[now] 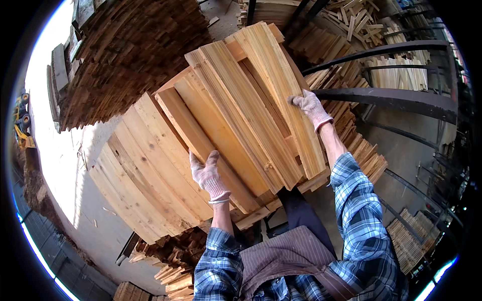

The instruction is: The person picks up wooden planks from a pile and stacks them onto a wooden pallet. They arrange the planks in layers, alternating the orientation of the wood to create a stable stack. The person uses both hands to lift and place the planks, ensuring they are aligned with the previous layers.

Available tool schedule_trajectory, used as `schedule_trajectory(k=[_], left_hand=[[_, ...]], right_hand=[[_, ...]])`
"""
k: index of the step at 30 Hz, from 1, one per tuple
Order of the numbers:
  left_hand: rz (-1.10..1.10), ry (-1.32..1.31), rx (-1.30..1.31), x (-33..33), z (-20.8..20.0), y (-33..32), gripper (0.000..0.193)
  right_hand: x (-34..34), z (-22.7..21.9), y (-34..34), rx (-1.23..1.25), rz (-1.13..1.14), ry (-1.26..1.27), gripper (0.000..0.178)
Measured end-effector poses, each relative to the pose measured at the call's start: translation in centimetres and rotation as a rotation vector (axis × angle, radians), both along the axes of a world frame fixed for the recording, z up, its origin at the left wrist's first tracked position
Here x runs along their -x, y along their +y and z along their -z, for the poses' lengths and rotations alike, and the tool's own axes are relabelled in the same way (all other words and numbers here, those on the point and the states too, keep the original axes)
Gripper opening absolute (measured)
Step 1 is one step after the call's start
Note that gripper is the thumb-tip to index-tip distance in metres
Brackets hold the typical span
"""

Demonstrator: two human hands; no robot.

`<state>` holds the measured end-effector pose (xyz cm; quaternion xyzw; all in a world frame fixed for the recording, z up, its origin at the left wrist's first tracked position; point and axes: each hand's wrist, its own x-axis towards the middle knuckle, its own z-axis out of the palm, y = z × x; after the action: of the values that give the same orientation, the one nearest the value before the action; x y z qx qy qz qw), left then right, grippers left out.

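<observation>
Both my hands wear pale, soiled work gloves. My left hand [207, 176] is at the left edge of a thick wooden plank [203, 143], its thumb on top and its fingers against the side. My right hand [312, 108] grips the outer edge of the rightmost plank [278, 85], thumb on top, the other fingers partly hidden. Between them lie a wide flat board [198, 118] and narrower grooved planks [246, 113] side by side, with a dark gap next to the rightmost plank. Further left, several knotty boards [145, 160] lie in a row on the same pile.
A tall stack of rough brown wood [130, 55] stands at the far left. Black metal rack bars [386, 98] reach in from the right, close to my right arm. Loose sticks [359, 22] lie at the far right. Cut timber ends [181, 281] show below the pile.
</observation>
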<state>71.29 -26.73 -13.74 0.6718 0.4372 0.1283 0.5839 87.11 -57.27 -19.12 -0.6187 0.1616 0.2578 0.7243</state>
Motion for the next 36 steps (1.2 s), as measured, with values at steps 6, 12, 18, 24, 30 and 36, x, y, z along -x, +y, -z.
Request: schedule_trajectory(k=[6,12,18,24,30,36], left_hand=[[0.303,0.096,-0.571,1.2,-0.1,2.0,0.076],[0.801,0.536,-0.983,1.6,1.7,1.0,0.078],[0.784,0.358,-0.870,-0.1,2.2,-1.7,0.085],[0.950,0.357,-0.914,-2.6,0.7,-9.0,0.091],[1.018,0.231,-0.913,-4.8,1.0,-11.9,0.083],[0.904,0.066,-0.823,-3.3,0.8,-7.5,0.075]], right_hand=[[0.0,-0.4,0.0,-0.047,0.059,0.015,0.024],[0.2,0.4,-0.2,0.204,-0.078,-0.149,0.019],[0.0,1.0,-0.4,0.236,-0.055,-0.046,0.019],[-0.8,-1.0,-1.1,0.330,-0.087,-0.091,0.027],[-3.4,-2.1,-4.8,0.335,-0.069,-0.048,0.019],[-4.1,-0.3,-5.6,0.360,-0.108,0.037,0.023]])
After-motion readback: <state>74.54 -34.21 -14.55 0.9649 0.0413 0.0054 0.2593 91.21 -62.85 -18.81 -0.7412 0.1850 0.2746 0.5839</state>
